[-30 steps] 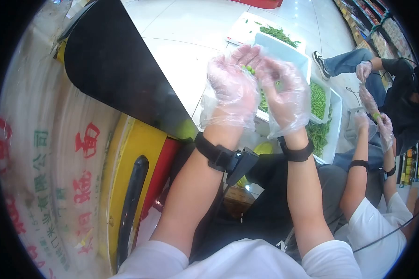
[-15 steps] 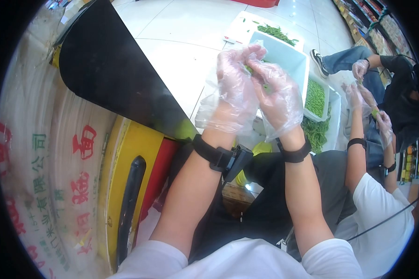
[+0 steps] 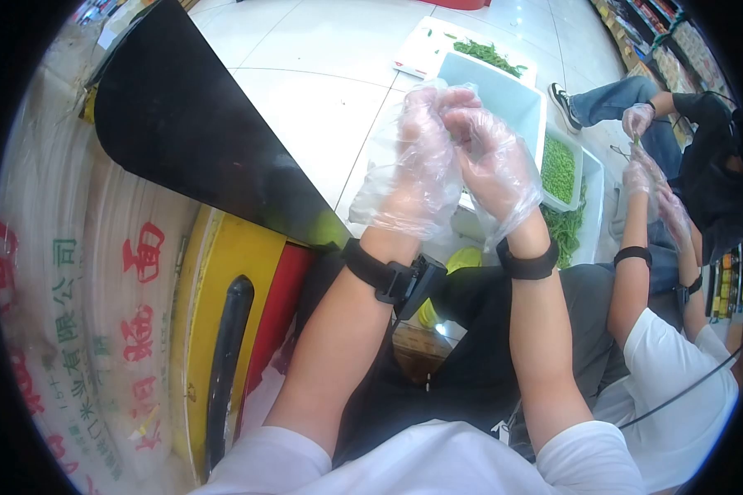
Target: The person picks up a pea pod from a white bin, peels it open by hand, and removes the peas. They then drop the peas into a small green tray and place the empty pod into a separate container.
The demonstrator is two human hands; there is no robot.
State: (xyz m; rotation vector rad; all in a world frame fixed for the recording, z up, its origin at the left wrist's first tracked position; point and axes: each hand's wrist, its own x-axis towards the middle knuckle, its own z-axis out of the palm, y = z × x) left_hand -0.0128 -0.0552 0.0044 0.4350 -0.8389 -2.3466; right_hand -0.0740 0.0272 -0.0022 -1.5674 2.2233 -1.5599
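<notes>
Gloved left hand point(image 3: 417, 161) and right hand point(image 3: 495, 165), fingertips pinched together, apparently shelling over the white tub point(image 3: 504, 91); emptying it likely follows.

Both bare forearms reach forward, each with a black band at the wrist. The left hand point(image 3: 417, 169) and right hand point(image 3: 495, 169), in loose clear plastic gloves, meet at the fingertips, fingers curled inward and pinched together.

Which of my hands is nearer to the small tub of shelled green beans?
Right. Your right hand is just beside the tub of shelled beans, to its left in view. Your left hand is farther left, beyond the right hand, fingertips meeting.
</notes>
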